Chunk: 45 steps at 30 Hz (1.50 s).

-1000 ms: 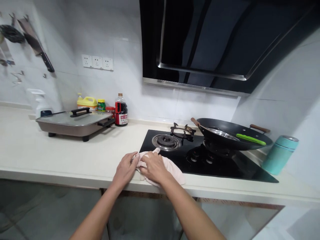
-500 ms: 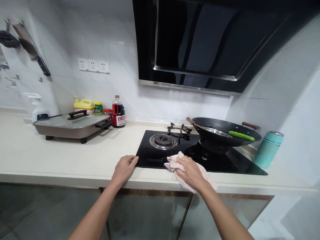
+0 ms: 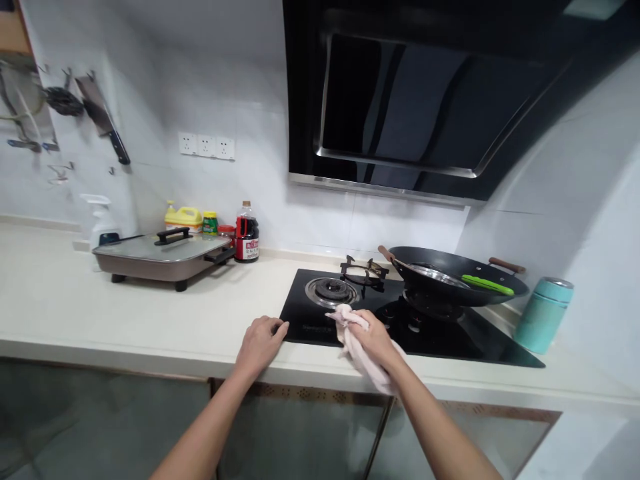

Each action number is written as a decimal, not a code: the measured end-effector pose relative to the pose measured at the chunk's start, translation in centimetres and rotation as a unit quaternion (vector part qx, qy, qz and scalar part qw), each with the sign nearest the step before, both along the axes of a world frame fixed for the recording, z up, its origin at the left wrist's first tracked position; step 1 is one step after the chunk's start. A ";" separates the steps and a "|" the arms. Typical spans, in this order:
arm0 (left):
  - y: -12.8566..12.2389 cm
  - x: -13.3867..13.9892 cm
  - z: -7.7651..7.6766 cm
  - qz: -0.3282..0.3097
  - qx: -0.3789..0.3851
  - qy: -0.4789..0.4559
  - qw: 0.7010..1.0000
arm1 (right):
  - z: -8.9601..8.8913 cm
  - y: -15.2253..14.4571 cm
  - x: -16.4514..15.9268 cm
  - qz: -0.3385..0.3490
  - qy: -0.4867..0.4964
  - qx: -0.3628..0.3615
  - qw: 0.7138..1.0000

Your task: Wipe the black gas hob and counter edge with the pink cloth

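1. Cloth (image 3: 356, 351) has bunched narrower, its long axis now running eleven to five o'clock across the front of the hob (image 3: 465, 341).
2. Right hand (image 3: 374, 339): fingers closed around it.
3. Left hand (image 3: 260, 343): at its nine o'clock, loosely curled, empty, on the surface (image 3: 200, 320).

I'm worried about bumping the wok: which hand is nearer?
Right. The right hand, with the cloth, is in front and left of the wok; the left hand lies farther left.

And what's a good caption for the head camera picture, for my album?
Right hand holds a pinkish cloth at the gas hob, left hand on the worktop.
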State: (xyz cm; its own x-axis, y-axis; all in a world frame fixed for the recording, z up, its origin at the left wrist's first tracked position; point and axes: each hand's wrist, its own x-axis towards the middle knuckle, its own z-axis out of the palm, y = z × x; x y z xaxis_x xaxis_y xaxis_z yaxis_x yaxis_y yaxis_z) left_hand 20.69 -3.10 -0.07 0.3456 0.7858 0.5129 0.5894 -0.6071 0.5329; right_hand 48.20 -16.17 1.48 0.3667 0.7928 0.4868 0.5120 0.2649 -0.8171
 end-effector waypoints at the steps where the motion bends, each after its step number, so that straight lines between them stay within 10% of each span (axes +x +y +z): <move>1: 0.1 -0.1 0.0 -0.001 -0.001 -0.003 1.000 | 0.4 1.4 -1.0 0.012 0.027 0.012 0.999; 9: 0.4 -0.2 -0.3 0.004 -0.004 -0.016 1.000 | 2.8 8.9 -2.8 0.015 0.118 0.084 0.989; 20: 0.0 0.0 -0.1 0.006 -0.006 -0.005 1.000 | -0.2 2.0 5.2 0.005 -0.116 -0.034 0.993; 30: -3.3 3.1 -0.8 -0.106 0.039 -0.010 0.993 | -0.3 4.9 2.7 -0.090 -0.154 -0.123 0.976; 36: -5.8 8.1 -0.7 -0.175 -0.046 -0.019 0.983 | 0.9 4.3 2.9 -0.013 -0.095 -0.169 0.981; 45: -1.1 7.7 2.1 -0.150 -0.308 -0.301 0.890 | 0.3 1.7 3.2 0.053 -0.038 -0.153 0.986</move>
State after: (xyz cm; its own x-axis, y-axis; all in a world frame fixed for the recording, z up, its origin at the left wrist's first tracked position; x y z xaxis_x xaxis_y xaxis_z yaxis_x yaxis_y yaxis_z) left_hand 28.38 -4.16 1.99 0.3962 0.9004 0.1798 -0.0546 -0.1724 0.9835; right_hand 51.38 -14.45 1.81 0.2459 0.9385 0.2426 0.5575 0.0678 -0.8274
